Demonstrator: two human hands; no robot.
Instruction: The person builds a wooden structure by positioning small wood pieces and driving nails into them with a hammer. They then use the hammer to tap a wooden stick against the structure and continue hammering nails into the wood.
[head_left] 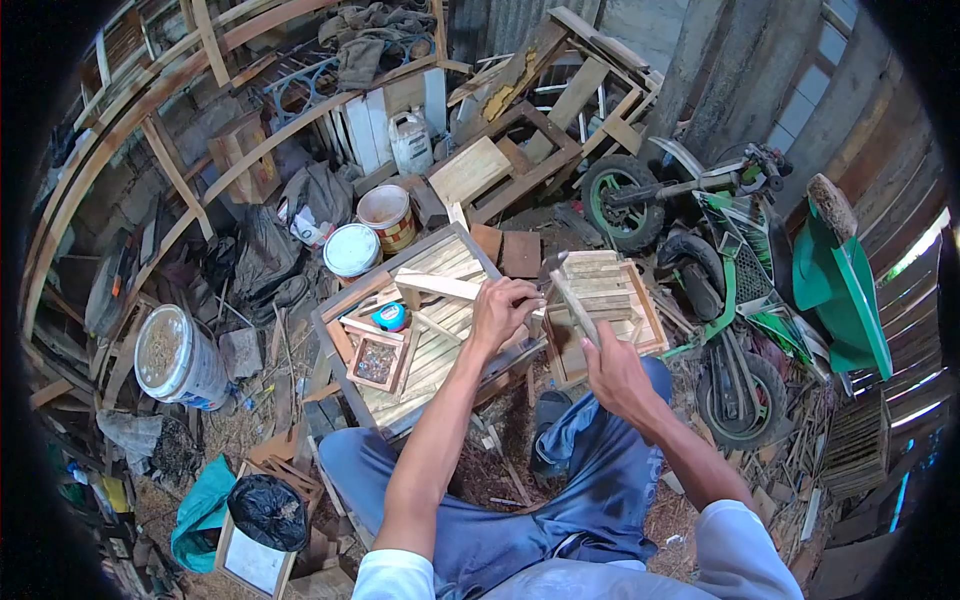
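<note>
My right hand (617, 368) is wrapped round the wooden handle of a hammer (574, 308), its dark head up beside my left fingertips. My left hand (503, 315) is closed in a pinch at the end of a pale wooden strip (437, 284); what lies between the fingertips is too small to make out. Under the left hand stands a low slatted wooden worktable (440, 398). On it sit a blue tape measure (390, 317) and a small wooden box (375, 380) of small mixed bits. A slatted wooden frame (650, 305) lies below the hammer, by my right knee.
A green motorbike (725, 270) stands at the right, near a green wheelbarrow tray (845, 290). Several buckets stand at the left, among them a large white bucket (182, 355). Scrap timber (520, 160) is piled behind. Wood scraps and shavings litter the floor.
</note>
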